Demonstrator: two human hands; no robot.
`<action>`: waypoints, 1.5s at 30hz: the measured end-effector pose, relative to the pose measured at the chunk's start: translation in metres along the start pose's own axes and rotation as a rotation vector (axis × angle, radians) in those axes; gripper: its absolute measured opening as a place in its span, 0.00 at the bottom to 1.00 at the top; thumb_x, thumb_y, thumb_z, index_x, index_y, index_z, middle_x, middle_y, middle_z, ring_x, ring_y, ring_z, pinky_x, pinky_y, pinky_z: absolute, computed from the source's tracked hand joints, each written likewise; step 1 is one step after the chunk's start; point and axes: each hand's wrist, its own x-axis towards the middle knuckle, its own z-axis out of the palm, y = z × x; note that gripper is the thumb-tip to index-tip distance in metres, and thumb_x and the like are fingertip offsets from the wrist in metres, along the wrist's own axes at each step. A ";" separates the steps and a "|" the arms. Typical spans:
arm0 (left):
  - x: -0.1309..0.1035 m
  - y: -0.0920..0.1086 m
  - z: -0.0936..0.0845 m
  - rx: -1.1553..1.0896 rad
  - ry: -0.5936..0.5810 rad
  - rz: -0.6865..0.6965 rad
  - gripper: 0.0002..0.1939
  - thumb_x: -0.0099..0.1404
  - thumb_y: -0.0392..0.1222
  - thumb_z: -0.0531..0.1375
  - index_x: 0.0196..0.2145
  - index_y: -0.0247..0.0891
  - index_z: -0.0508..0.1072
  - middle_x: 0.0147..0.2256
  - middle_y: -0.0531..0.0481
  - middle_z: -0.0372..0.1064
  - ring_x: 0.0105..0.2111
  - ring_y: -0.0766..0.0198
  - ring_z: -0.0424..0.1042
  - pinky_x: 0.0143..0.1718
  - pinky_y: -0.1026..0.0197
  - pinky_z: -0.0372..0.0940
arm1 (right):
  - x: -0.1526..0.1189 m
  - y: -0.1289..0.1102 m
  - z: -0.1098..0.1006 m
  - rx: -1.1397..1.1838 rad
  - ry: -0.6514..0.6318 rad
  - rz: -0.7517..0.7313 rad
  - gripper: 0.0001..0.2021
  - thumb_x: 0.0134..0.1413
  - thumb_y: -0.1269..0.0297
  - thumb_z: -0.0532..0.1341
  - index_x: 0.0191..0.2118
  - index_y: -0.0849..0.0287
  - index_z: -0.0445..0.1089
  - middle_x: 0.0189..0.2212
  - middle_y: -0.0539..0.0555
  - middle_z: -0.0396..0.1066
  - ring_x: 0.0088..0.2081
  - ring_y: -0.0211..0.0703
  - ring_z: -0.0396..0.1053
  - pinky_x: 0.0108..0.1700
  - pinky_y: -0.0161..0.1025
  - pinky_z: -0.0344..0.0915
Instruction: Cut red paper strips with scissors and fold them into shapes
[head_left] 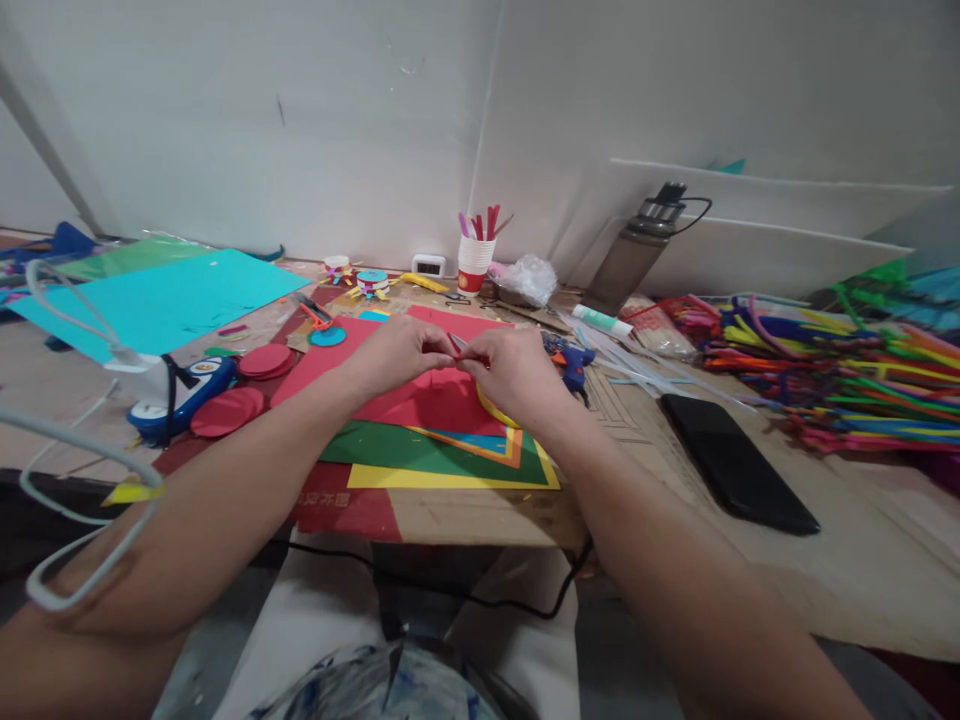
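Over a pile of coloured sheets, my left hand [401, 352] pinches a small red piece [454, 346] between thumb and fingertips. My right hand [514, 365] meets it from the other side with its fingers closed. A thin pale pointed sliver shows at the right fingertips; I cannot make out what it belongs to. Under the right hand a yellow curved edge [495, 410] is partly hidden. Red sheets [405, 400] lie directly beneath both hands, on top of blue, orange, green [375, 446] and yellow sheets [450, 478].
Red discs [229, 411], a blue disc [328, 337] and orange-handled scissors [321, 318] lie left. Behind stand a paper cup [474, 265] with sticks and a bottle [634, 255]. At right are a blue glue gun [576, 365], phone [735, 462] and pipe cleaners [862, 375].
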 end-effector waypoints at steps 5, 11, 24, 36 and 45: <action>0.001 -0.006 -0.003 0.040 0.016 0.024 0.09 0.60 0.43 0.64 0.37 0.40 0.81 0.34 0.48 0.78 0.33 0.63 0.72 0.38 0.62 0.63 | 0.001 0.005 -0.001 -0.031 0.020 0.036 0.07 0.56 0.68 0.63 0.31 0.57 0.79 0.31 0.54 0.78 0.35 0.45 0.72 0.41 0.41 0.59; 0.001 -0.010 -0.006 0.090 0.029 0.067 0.12 0.60 0.46 0.65 0.39 0.38 0.81 0.35 0.47 0.78 0.35 0.62 0.72 0.38 0.61 0.64 | 0.002 0.009 -0.005 -0.060 0.016 0.088 0.07 0.56 0.66 0.63 0.32 0.56 0.80 0.30 0.55 0.79 0.34 0.45 0.73 0.39 0.41 0.59; 0.002 -0.007 -0.006 0.015 0.041 -0.036 0.08 0.60 0.43 0.63 0.35 0.40 0.82 0.33 0.50 0.78 0.33 0.63 0.73 0.36 0.63 0.63 | 0.003 0.007 -0.010 -0.100 -0.046 0.131 0.09 0.59 0.64 0.62 0.35 0.56 0.81 0.33 0.55 0.79 0.35 0.43 0.72 0.39 0.39 0.58; 0.002 -0.009 -0.005 -0.009 0.024 -0.001 0.08 0.60 0.42 0.63 0.32 0.39 0.81 0.28 0.52 0.77 0.29 0.66 0.71 0.32 0.64 0.60 | 0.001 0.006 -0.006 -0.062 -0.034 0.069 0.07 0.58 0.66 0.62 0.36 0.57 0.80 0.35 0.56 0.79 0.39 0.46 0.73 0.44 0.40 0.60; 0.000 -0.003 -0.001 -0.007 -0.022 0.052 0.09 0.60 0.43 0.63 0.36 0.40 0.82 0.32 0.51 0.78 0.31 0.65 0.73 0.36 0.64 0.63 | 0.001 0.006 0.001 -0.050 -0.064 0.036 0.09 0.58 0.65 0.61 0.34 0.56 0.80 0.32 0.55 0.79 0.35 0.43 0.73 0.38 0.38 0.59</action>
